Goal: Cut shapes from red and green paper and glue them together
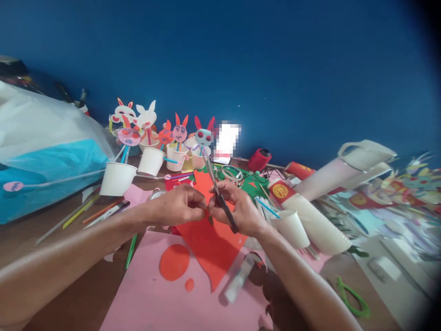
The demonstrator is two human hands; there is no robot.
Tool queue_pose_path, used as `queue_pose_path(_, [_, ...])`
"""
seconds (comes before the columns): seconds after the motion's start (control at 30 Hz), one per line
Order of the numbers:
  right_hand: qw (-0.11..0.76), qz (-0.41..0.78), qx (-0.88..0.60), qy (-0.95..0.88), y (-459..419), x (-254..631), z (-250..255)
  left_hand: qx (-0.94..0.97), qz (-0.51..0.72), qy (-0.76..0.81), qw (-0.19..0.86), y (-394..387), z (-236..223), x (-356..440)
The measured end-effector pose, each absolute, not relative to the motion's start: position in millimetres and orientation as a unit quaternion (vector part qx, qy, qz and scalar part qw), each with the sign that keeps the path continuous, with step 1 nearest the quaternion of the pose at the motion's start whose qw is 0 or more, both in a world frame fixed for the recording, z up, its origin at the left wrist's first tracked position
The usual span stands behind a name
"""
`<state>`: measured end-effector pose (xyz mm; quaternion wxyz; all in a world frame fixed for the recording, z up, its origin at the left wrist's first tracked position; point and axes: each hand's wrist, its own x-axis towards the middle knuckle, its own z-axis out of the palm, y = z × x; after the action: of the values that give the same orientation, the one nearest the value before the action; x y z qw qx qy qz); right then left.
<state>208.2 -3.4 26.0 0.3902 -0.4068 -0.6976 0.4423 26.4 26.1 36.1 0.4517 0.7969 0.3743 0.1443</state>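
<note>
Scissors point(223, 210) with dark handles are in my right hand point(244, 209), their blades pointing up and away. Close by on the left, my left hand point(184, 204) is closed in a pinch; whatever its fingertips hold is too small to make out. Below both hands lies a cut sheet of orange-red paper point(210, 250), partly over a pink sheet point(144, 285). A large orange-red paper circle point(174, 262) and a small one point(189, 285) rest on the pink sheet. A clear, narrow piece point(239, 280), perhaps plastic, lies to their right.
White paper cups point(119, 179) with animal-faced paper figures stand at the back left, beside a white and blue bag point(51, 151). A stack of paper cups point(317, 223), a jug point(341, 170) and a red spool point(259, 159) are on the right. A lit screen point(226, 141) leans at the wall.
</note>
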Motion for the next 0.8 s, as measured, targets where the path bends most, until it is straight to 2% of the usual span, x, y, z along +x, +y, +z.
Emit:
queue_pose_path(0.3, [0.351,0.376,-0.455,-0.727,-7,204,20,0.802,0.120,0.383,0.443,27,33,29])
queue_pose_path(0.57, [0.448,0.428,-0.470,-0.628,-1,208,22,0.730,0.180,0.379,0.539,29,27,31])
queue_pose_path(0.8, [0.467,0.456,-0.460,-0.602,-1,203,21,0.695,0.240,0.385,0.558,24,25,38])
